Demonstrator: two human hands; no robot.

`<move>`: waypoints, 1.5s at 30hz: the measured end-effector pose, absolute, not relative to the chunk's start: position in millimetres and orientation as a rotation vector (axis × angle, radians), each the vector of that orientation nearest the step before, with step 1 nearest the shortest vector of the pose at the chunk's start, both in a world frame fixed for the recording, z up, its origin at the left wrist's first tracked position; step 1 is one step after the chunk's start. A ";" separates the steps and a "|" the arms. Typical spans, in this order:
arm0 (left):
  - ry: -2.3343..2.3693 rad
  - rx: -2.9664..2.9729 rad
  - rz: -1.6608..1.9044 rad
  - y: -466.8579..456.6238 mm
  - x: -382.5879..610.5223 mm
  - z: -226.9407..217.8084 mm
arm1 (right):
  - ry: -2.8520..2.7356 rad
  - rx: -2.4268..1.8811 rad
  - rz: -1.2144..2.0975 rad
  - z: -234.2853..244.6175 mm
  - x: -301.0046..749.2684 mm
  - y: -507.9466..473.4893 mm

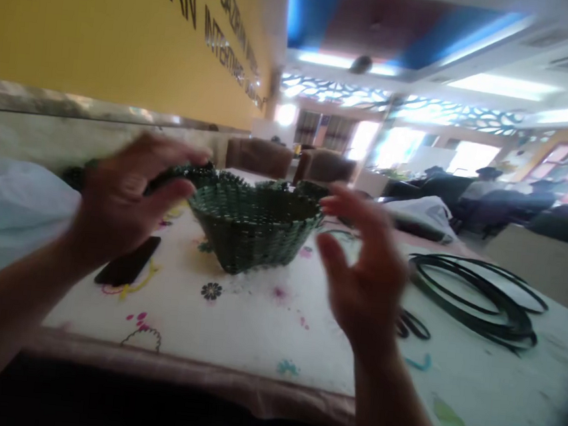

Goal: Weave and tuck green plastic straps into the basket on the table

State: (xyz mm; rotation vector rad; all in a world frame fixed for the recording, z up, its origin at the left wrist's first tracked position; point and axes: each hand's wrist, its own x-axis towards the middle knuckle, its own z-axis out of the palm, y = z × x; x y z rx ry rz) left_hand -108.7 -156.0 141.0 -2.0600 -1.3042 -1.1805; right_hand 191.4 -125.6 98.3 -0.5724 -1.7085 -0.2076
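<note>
A dark green woven basket point(256, 237) stands upright on the table, its mouth facing up and its rim uneven. My left hand point(128, 191) is raised at the basket's left side, thumb and fingers apart, holding nothing. On the other side my right hand point(366, 268) hovers near the rim, also with its fingers apart and nothing between them. Both hands are a little blurred. Whether any fingertip touches the rim I cannot tell. A black phone-like slab point(130, 262) lies beneath my left hand.
Coiled dark green strips point(485, 313) lie on the right of the flower-patterned table point(252, 330). Scissors-like black handles point(414, 324) are beside my right wrist. A pale plastic bag point(13, 207) sits at the left, another bag point(424, 213) farther back. Chairs point(259, 157) and seated people are beyond.
</note>
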 end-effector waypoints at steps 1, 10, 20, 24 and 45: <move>-1.295 -2.108 -1.150 -142.7 -106.1 135.9 | -1.751 -0.583 -0.213 94.9 185.6 -111.5; -1.456 -2.626 -0.824 -42.8 -122.0 73.3 | -2.185 -0.952 -0.308 45.8 131.7 -28.9; -1.154 -2.414 -1.158 -54.4 -107.6 60.6 | -2.072 -0.899 -0.413 27.3 129.1 -20.1; -0.997 -2.277 -1.095 -51.4 -108.8 48.3 | -2.055 -0.893 -0.408 25.4 128.1 -20.0; -1.154 -2.390 -1.135 -51.0 -108.7 46.4 | -1.960 -0.793 -0.445 17.2 124.4 -15.4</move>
